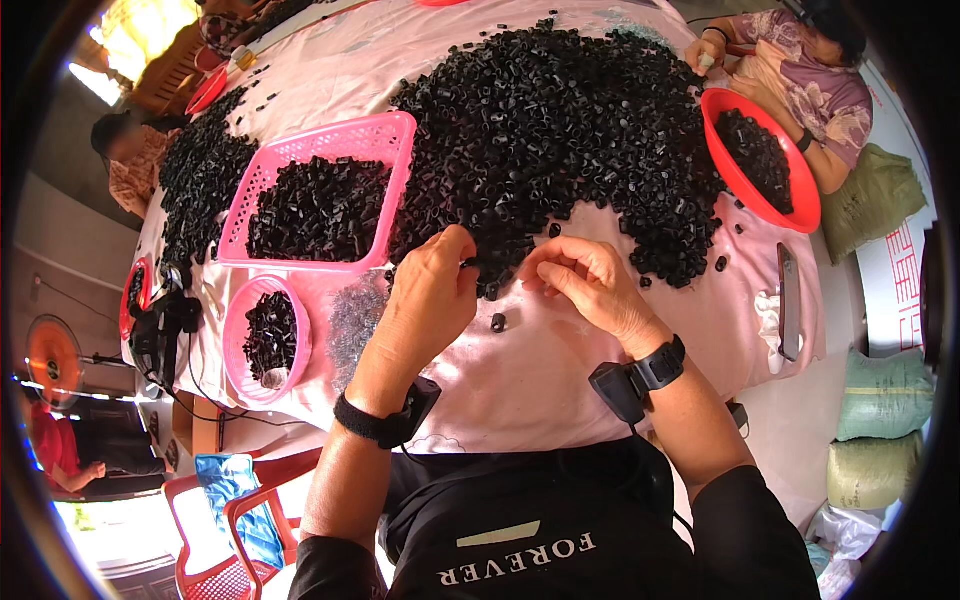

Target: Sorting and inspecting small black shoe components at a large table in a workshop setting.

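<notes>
Left hand (432, 285): fingers curled inward, contents undeterminable. Right hand (592, 283): thumb and forefinger drawn close, contents likewise. Small black parts (560, 130): large loose heap just beyond the fingertips, apparently the bulk remaining. Pink basket (402, 145) and pink bowl (303, 325), left of the fingers: holding black pieces, presumably the finished portion.

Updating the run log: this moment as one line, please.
left hand: at black pile, hold unclear | right hand: near pile's edge, hold unclear | pink basket: black pieces inside
</notes>
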Available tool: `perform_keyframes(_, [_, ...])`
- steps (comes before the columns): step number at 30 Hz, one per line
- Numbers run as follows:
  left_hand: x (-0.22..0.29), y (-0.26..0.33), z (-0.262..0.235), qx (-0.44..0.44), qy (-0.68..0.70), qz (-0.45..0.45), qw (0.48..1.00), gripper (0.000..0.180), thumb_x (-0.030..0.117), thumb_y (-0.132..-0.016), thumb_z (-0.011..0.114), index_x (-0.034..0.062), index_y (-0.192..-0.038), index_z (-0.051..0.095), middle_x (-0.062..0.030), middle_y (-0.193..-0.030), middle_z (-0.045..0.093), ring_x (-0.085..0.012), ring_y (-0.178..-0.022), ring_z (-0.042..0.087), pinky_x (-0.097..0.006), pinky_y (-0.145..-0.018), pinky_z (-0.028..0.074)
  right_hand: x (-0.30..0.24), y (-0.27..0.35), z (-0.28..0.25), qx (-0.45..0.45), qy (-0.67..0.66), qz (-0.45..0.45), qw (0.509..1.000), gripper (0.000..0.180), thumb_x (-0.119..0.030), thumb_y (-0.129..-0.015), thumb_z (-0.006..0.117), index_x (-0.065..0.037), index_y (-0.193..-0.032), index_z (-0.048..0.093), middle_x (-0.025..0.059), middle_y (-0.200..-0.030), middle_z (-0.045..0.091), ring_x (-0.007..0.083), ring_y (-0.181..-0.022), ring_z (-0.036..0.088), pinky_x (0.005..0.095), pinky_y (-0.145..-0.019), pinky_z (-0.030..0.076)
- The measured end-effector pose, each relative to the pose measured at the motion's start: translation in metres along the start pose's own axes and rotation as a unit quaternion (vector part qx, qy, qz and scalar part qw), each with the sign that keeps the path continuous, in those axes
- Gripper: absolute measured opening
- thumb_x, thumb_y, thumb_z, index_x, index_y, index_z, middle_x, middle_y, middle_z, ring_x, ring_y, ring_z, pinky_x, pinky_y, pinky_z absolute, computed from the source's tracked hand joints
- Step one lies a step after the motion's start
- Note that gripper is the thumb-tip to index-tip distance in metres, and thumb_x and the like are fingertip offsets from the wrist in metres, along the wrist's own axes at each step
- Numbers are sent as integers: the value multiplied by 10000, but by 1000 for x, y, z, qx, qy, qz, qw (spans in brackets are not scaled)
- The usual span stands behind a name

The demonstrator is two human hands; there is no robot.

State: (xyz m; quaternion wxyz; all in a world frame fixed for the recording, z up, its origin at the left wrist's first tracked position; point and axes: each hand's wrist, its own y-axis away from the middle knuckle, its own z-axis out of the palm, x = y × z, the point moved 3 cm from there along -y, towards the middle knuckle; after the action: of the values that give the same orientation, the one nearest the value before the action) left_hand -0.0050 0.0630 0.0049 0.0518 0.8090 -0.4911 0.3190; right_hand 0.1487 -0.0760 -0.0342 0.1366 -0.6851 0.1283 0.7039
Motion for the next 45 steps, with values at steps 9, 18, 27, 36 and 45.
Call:
perform_keyframes(9, [-1,-8,2,-38,217,-84,972,167,49,-968,603,-7,-1120,568,-75,-1027,692,-177,-931,715,-311,-721,558,7,-2,3,-3,3,-34,999,181,-123,-988,663,10,-1101,710,33,-1002,728,53,-892,645,211,-795,519])
perform_keyframes(18, [4,19,-12,-104,197,-197,955,122,64,-995,551,-19,-1076,513,-115,-934,658,-206,-788,740,-289,-611,560,-1,4,3,-46,-63,19,997,177,-111,-1003,627,21,-1098,696,71,-1020,727,124,-900,688,261,-828,549])
perform_keyframes(27, [12,10,20,-110,264,-157,945,161,68,-1008,525,-42,-1124,538,-126,-1046,644,-182,-915,705,-304,-757,582,0,8,5,-162,-92,-19,982,170,-120,-968,673,33,-1041,687,78,-954,714,141,-920,669,286,-849,540])
perform_keyframes(36, [7,-15,11,-4,252,-152,956,180,56,-994,515,-26,-1146,568,-120,-1013,688,-178,-864,701,-303,-721,559,-6,5,-3,-35,-59,-56,996,203,-139,-977,665,29,-1088,685,64,-1003,708,132,-941,667,267,-850,538])
perform_keyframes(45, [5,-28,12,-17,181,-80,980,170,86,-984,545,-11,-1110,605,-79,-971,693,-101,-863,634,-281,-721,498,-4,10,10,-223,74,-49,971,229,-159,-915,740,33,-1039,749,95,-917,748,142,-900,698,291,-839,552])
